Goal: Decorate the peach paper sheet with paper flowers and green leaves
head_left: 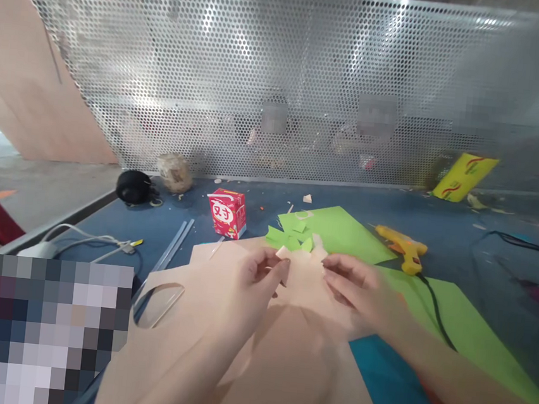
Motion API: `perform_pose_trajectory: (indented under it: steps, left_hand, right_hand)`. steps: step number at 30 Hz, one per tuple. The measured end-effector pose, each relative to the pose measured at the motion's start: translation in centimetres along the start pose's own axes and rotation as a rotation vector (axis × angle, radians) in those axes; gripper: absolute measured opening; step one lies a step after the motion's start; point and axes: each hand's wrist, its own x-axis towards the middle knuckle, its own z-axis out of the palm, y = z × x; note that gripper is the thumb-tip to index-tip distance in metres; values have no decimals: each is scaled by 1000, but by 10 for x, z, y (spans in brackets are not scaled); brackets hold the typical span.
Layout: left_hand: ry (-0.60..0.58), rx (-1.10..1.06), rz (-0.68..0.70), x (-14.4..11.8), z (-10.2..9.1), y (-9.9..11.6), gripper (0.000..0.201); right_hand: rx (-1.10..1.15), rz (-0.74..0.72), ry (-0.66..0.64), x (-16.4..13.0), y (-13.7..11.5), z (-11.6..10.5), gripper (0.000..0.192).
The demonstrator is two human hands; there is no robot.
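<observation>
Head view shows two bare hands meeting over a large beige paper sheet (pixel 282 368) that lies on the blue counter (pixel 460 246) at 6 o'clock. Left hand (pixel 237 281) has its fingers pinched shut on a small beige paper piece (pixel 285 254); right hand (pixel 361 290) rests just beside it at 3 o'clock, fingers loosely curled and touching the same paper, though whether they grip it cannot be told. Beyond the hands at 12 o'clock lie green paper scraps (pixel 289 237) on a green sheet (pixel 343 231). A yellow glue gun (pixel 403 246) sits at 2 o'clock, a red carton (pixel 228 212) at 11 o'clock. Farther off stands a perforated metal screen (pixel 282 70).
</observation>
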Motion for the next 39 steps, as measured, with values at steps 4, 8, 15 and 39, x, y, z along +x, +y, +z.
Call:
perform_pose_trajectory:
  steps: [4, 8, 15, 39]
  left_hand:
    - [-39, 60, -42, 0, 3, 0, 11]
    - [-69, 129, -64, 0, 5, 3, 9]
    - [-80, 284, -22, -7, 6, 10, 13]
    - [-32, 486, 194, -8, 2, 26, 14]
  right_hand:
    - [-45, -14, -32, 1, 2, 0, 19]
    - [-80, -17, -18, 2, 3, 0, 21]
    - [-92, -8, -17, 2, 3, -1, 23]
    - [-138, 39, -188, 8, 2, -4, 18]
